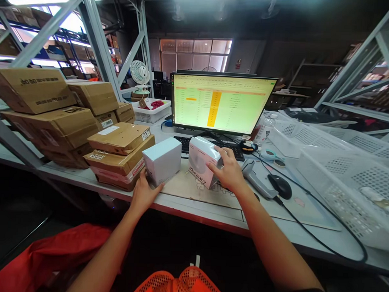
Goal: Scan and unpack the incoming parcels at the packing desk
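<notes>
In the head view two small pale boxes stand side by side at the desk's front. My right hand [227, 169] grips the right-hand shrink-wrapped box [201, 160], fingers over its top and thumb on the front; lettering that reads like "sbeauty" runs along its lower front. At the lower left corner of the plain pale box [162, 161] is my left hand [145, 192], fingers along its side and thumb at its bottom front edge. A gap separates the boxes. Both rest on or just above the light mat [180, 186].
Stacked brown cartons [117, 154] stand close on the left. Behind are a keyboard [234, 152] and a lit monitor [221, 104]. A grey barcode scanner [258, 181], a black mouse [280, 186], a looping cable and white baskets [349, 185] lie to the right.
</notes>
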`<state>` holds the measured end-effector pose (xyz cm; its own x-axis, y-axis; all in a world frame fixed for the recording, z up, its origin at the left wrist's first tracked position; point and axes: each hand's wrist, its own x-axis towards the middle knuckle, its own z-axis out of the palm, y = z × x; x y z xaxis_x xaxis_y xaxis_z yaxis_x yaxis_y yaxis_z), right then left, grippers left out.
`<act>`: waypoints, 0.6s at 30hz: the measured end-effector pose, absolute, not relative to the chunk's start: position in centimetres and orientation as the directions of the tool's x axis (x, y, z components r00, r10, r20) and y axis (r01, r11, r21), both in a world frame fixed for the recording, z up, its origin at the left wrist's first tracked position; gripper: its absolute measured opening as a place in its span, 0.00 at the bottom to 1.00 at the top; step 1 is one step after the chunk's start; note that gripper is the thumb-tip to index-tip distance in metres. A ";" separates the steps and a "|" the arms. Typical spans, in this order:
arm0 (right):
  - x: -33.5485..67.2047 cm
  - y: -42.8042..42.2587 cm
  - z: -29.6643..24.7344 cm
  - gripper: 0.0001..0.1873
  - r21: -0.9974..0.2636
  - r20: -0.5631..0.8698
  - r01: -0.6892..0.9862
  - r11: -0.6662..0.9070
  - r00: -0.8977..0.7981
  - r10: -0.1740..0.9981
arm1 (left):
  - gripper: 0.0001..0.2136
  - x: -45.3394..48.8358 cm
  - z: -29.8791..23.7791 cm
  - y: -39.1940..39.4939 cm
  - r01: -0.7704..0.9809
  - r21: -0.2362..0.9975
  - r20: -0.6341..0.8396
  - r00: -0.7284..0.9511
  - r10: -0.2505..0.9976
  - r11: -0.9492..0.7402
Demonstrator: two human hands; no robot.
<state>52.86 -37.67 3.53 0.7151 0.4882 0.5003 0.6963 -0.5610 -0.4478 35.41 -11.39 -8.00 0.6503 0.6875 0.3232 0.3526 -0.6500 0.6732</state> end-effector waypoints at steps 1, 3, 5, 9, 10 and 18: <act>52.7 -37.7 3.7 0.36 -0.451 0.480 0.692 -0.563 0.720 0.501 | 0.45 35.4 -8.1 -11.4 0.352 0.666 0.332 0.649 0.684 -0.658; 52.4 -37.9 3.9 0.38 -0.449 0.440 0.694 -0.563 0.720 0.536 | 0.44 35.3 -8.1 -11.4 0.357 0.649 0.351 0.643 0.681 -0.671; 52.1 -38.3 4.1 0.40 -0.436 0.412 0.708 -0.556 0.706 0.576 | 0.44 35.3 -8.2 -11.4 0.361 0.640 0.362 0.636 0.681 -0.678; 51.8 -38.7 4.1 0.41 -0.420 0.401 0.701 -0.576 0.713 0.575 | 0.43 35.5 -8.5 -11.4 0.355 0.634 0.385 0.625 0.679 -0.687; 51.7 -38.6 4.0 0.40 -0.422 0.407 0.693 -0.585 0.721 0.561 | 0.43 35.6 -8.6 -11.4 0.356 0.633 0.390 0.620 0.680 -0.687; 51.0 -37.7 2.7 0.37 -0.488 0.563 0.724 -0.488 0.688 0.457 | 0.44 35.7 -7.9 -11.8 0.380 0.661 0.354 0.602 0.716 -0.647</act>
